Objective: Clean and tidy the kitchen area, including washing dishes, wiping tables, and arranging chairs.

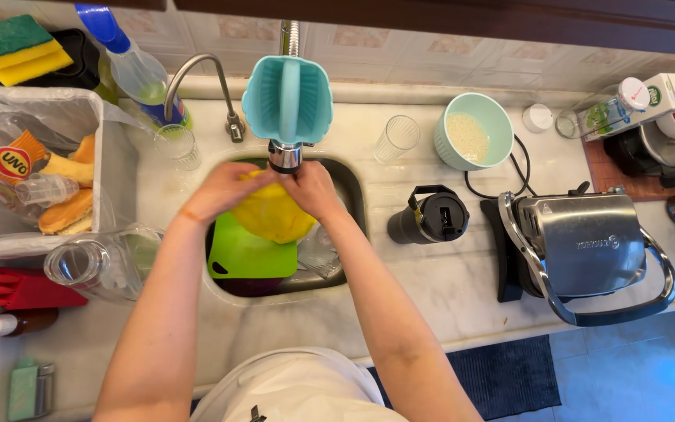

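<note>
— So, what could slip here?

— Both hands grip the yellow bowl (273, 212) over the sink (353, 191), just under the tap (284, 155). The left hand (224, 191) curls round its left rim and the right hand (312, 190) clasps the right. I'd judge wet fingers could lose it onto the green board (248, 254) and the glassware below.

— Anything else at risk?

— An elbow swinging left could catch the jar (91, 264) lying near the sink's edge.

— What can't you make out?

— Whether water runs. The teal cover (287, 98) hides the spout, and the bowl hides most of the basin. The item right of the board is too blurred to tell.
</note>
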